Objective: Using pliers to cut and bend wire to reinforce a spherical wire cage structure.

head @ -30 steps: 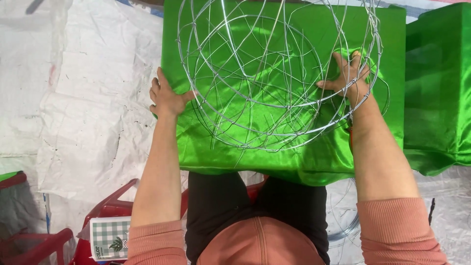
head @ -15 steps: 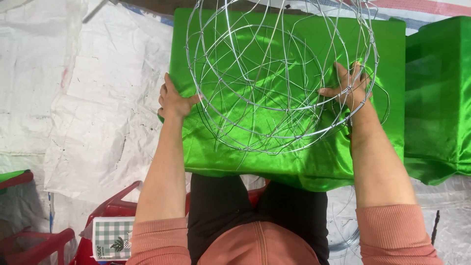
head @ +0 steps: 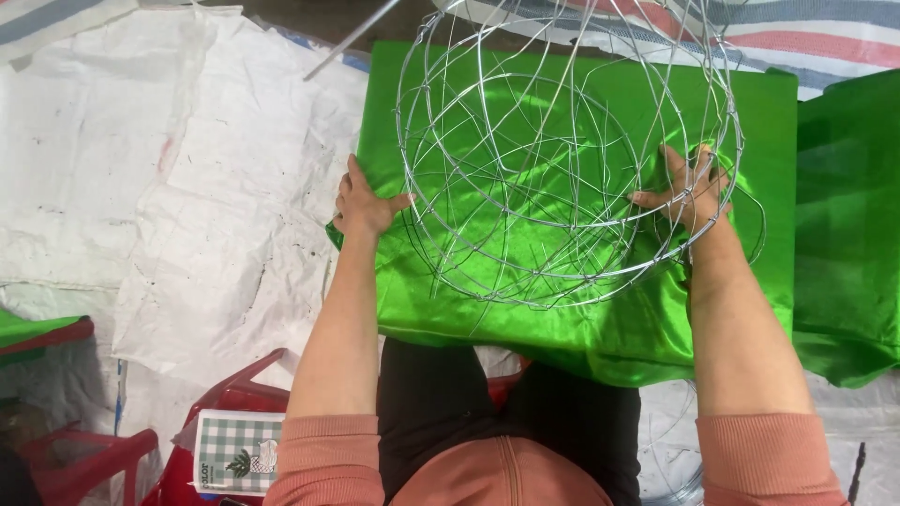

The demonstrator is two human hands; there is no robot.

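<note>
A large round frame of silver wire (head: 562, 150) stands over a sheet of shiny green fabric (head: 600, 328) spread in front of me. My left hand (head: 361, 201) rests on the fabric's left edge with its thumb against the frame's left side. My right hand (head: 689, 192) grips the wires on the frame's right side, fingers hooked through them. Both forearms reach forward from pink sleeves.
A second piece of green fabric (head: 848, 225) lies to the right. White plastic sheeting (head: 150, 187) covers the floor on the left. Red plastic stools (head: 103, 459) and a checked green-and-white box (head: 234, 454) sit at the lower left. A thin metal rod (head: 352, 42) lies at the top.
The wire frame has shifted a little to the right and lower in the view with both hands on it. The hands keep the same hold on its sides.
</note>
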